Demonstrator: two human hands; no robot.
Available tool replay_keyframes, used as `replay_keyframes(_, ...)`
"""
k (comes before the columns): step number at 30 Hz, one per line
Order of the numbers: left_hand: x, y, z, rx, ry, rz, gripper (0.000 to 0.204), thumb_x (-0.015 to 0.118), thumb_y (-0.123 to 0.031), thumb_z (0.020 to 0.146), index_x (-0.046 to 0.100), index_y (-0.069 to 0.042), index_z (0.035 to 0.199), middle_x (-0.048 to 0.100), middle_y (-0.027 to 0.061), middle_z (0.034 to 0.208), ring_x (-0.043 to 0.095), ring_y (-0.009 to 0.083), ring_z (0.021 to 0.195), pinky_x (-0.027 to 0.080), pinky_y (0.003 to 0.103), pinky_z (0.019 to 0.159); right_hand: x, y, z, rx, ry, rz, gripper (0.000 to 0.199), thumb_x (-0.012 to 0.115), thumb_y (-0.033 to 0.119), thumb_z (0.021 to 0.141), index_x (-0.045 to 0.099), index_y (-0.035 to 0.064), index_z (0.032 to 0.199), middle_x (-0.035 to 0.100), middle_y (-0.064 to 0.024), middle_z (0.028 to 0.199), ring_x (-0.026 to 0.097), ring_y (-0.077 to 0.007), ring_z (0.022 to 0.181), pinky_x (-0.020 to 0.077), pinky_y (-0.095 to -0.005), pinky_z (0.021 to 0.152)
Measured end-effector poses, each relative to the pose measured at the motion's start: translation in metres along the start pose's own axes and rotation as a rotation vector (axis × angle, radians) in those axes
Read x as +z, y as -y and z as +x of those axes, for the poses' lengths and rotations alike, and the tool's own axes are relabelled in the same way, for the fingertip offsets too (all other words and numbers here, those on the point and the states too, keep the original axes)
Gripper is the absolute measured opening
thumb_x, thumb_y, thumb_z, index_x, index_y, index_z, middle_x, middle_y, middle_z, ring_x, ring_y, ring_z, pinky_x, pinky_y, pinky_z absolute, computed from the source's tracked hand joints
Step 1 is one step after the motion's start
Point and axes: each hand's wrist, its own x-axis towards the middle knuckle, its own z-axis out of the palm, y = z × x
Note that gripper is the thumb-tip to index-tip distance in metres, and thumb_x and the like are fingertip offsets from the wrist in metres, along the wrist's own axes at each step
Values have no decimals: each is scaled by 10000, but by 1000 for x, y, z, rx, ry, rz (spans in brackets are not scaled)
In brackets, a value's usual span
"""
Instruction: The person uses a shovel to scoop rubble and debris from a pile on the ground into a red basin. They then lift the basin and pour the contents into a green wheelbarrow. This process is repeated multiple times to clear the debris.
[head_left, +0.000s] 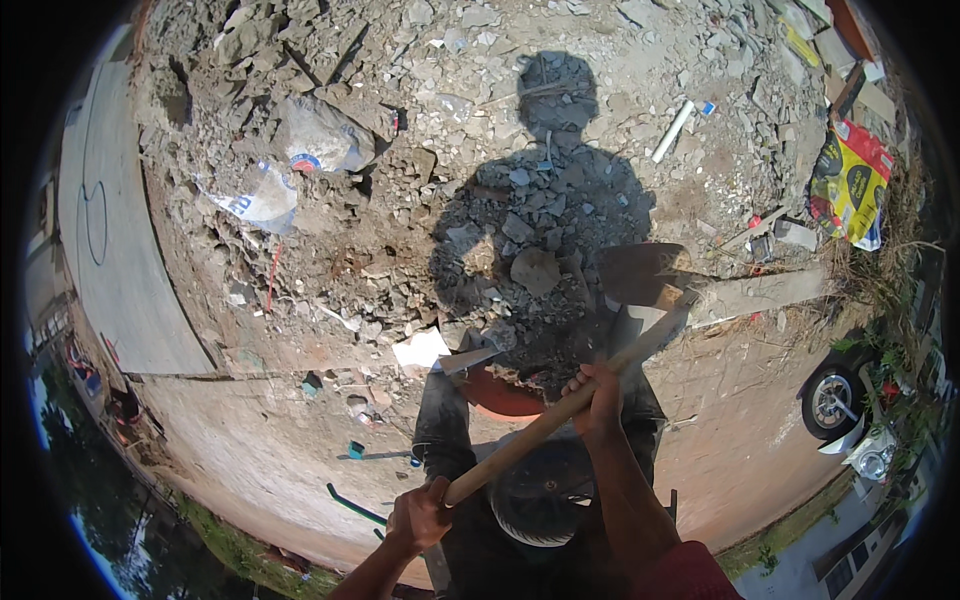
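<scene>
Both my hands are closed round the long wooden handle of a shovel point(560, 412), held slanting up to the right. My left hand point(418, 515) grips its lower end. Farther up, my right hand point(598, 398) wraps round the shaft. The broad metal blade point(640, 272) is at the handle's far end, over the rubble by the shadow's right side. Below the shaft shows a spoked wheel with a black tyre point(540, 500). A reddish curved rim point(500, 395) with dark debris beside it lies just beyond the handle, partly hidden.
Broken rubble point(380, 250) covers the ground ahead. Torn white sacks point(325, 135) lie at the left, a yellow and red bag point(852, 185) at the right. A white tube point(673, 131) rests on the rubble. A concrete slab point(120, 230) runs along the left; a parked motorcycle point(838, 402) stands at the right.
</scene>
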Motion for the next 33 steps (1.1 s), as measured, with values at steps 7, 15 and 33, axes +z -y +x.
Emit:
replay_keyframes(7, -57, -202, 252, 474, -103, -193, 298, 615, -127, 860, 471, -8, 1093, 680, 265, 845, 683, 469, 828, 538, 564, 740, 132, 240, 139, -597, 148, -228, 205, 557, 260, 968, 468, 88, 899, 500, -37, 681, 509, -163, 568, 488, -303, 544)
replay_keyframes(15, -83, -82, 206, 83, -7, 16, 319, 606, -98, 847, 444, -55, 1118, 673, 254, 891, 662, 480, 851, 503, 565, 719, 173, 41, 147, -323, -101, -385, 366, 547, 428, 963, 449, 80, 903, 466, -29, 597, 497, -177, 464, 479, -367, 440)
replay_keyframes(33, 16, -65, -32, -524, 272, -188, 380, 586, -234, 880, 431, -56, 1177, 666, 333, 960, 651, 516, 956, 492, 595, 835, 53, -109, -33, 41, 79, -617, 272, 568, 343, 998, 411, 127, 1051, 488, -26, 648, 518, -142, 443, 480, -341, 383)
